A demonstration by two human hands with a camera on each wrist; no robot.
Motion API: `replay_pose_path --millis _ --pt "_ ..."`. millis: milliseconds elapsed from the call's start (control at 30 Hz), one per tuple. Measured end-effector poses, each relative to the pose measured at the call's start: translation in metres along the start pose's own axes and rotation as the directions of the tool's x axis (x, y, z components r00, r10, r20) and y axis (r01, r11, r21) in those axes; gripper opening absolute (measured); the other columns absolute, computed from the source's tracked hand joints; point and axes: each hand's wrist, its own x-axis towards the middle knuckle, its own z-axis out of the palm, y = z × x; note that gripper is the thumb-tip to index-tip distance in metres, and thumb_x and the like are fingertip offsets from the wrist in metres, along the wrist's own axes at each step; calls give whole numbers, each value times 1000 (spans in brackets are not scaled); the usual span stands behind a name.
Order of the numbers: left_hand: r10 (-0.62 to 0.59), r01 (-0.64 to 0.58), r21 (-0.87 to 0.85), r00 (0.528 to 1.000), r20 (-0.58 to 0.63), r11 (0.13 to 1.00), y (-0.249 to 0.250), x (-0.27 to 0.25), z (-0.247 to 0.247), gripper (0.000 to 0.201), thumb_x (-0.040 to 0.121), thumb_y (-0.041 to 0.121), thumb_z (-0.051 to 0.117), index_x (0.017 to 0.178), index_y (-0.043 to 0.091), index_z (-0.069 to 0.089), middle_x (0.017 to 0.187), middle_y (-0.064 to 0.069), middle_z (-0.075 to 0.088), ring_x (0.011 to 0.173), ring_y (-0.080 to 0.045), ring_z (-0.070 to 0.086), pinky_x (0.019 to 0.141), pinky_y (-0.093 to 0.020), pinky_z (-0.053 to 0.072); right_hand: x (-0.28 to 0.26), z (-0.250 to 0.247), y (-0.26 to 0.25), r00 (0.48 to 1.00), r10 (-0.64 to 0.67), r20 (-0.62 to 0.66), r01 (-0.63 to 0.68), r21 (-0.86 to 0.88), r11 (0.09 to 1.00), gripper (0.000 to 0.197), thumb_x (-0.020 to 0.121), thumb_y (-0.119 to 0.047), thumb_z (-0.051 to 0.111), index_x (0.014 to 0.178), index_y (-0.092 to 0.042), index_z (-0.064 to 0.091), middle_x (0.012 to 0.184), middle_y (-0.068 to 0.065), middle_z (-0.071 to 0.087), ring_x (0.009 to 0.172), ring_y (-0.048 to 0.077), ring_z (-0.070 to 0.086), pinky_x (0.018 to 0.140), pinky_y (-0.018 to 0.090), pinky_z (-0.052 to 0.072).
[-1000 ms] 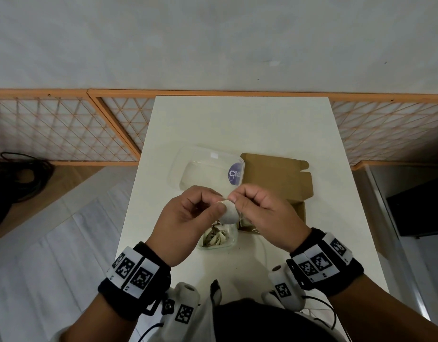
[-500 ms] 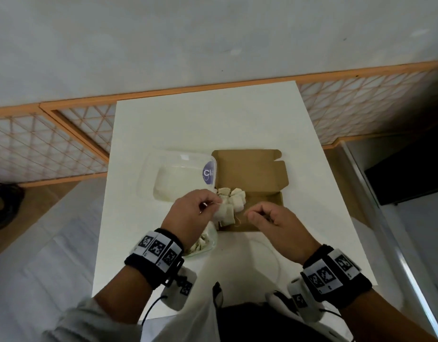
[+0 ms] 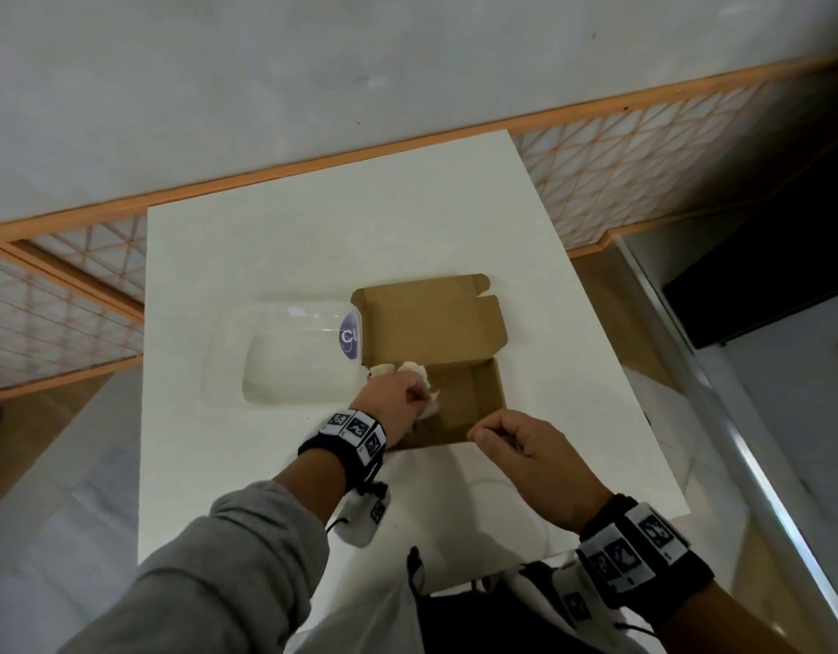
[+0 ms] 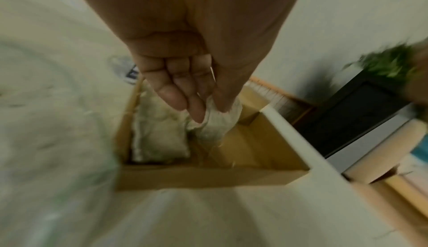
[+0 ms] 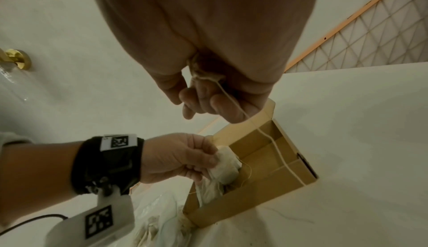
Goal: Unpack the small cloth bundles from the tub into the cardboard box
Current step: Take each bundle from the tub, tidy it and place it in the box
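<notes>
Since a second ago, both hands have parted: the left hand (image 3: 392, 399) is now reaching into the cardboard box (image 3: 473, 408), fingertips pinching a cloth bundle (image 4: 219, 121) and lowering it beside another bundle (image 4: 159, 133) already lying at its left. Just behind it, the right hand (image 3: 525, 453) is hovering over the box's near edge, fingers curled round a thin string (image 5: 266, 133), probably the bundle's untied cord, though blur is making that uncertain. Beneath the left wrist the tub (image 5: 162, 219) is holding more bundles.

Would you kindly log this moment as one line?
left hand: lowering bundle into box | right hand: pinching string
</notes>
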Motion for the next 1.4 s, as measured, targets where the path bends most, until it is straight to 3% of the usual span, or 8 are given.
replay_pose_path --millis 100,333,700,800,967,1100,1200,1400 --pt "-32 27 104 999 42 994 -10 9 3 10 96 33 66 89 35 60 107 2 56 94 -18 59 79 -21 48 -2 1 0 1000 3 1 -3 4 1000 13 104 -34 60 99 -31 71 93 -11 72 88 4 64 74 13 49" --pt "-2 6 205 1000 -20 979 -7 19 -2 10 99 30 60 99 28 70 107 -1 72 96 -23 66 88 -36 55 -2 4 1 1000 3 19 -3 0 1000 13 104 -36 60 98 -32 71 92 -13 72 88 5 65 77 22 54" --pt "-75 81 166 996 -44 983 -1 10 -9 31 92 27 72 121 17 65 116 -3 64 104 -25 62 97 -37 52 5 10 -11 999 17 42 -20 57 998 12 104 -30 61 102 -27 72 79 -25 67 76 -3 59 69 12 48" --pt "-47 58 150 996 -71 987 -3 -6 -14 38 93 32 71 127 18 62 126 -5 61 115 -25 62 102 -39 52 11 13 -15 994 101 45 -106 136 985 12 103 -26 60 104 -27 73 76 -17 65 68 -3 56 63 14 45" --pt "-29 26 -28 991 -130 999 -4 -43 -22 25 98 26 61 122 21 67 121 -2 68 110 -22 64 94 -29 50 18 16 -30 969 236 80 -248 373 894 21 98 -9 55 110 -18 71 73 1 59 64 15 48 57 28 39" --pt "73 -118 -231 978 -194 966 7 -85 -29 21 94 31 66 115 33 66 111 15 67 92 -3 63 81 -17 48 23 14 -51 952 267 147 -299 614 730 32 98 0 43 120 -4 67 98 17 69 76 25 62 63 36 48" --pt "219 -294 -314 942 -253 903 21 -115 -42 27 86 39 73 112 35 67 110 16 64 93 -2 64 82 -18 53 26 15 -70 957 205 206 -291 706 646 42 98 6 34 127 2 63 115 25 72 93 35 71 76 44 61" --pt "334 -429 -181 856 -396 885 22 -144 -58 49 81 33 86 126 27 68 111 12 58 93 1 60 86 -5 44 29 23 -109 951 96 294 -282 696 661 46 102 4 36 137 -14 61 112 12 77 98 28 75 78 42 60"
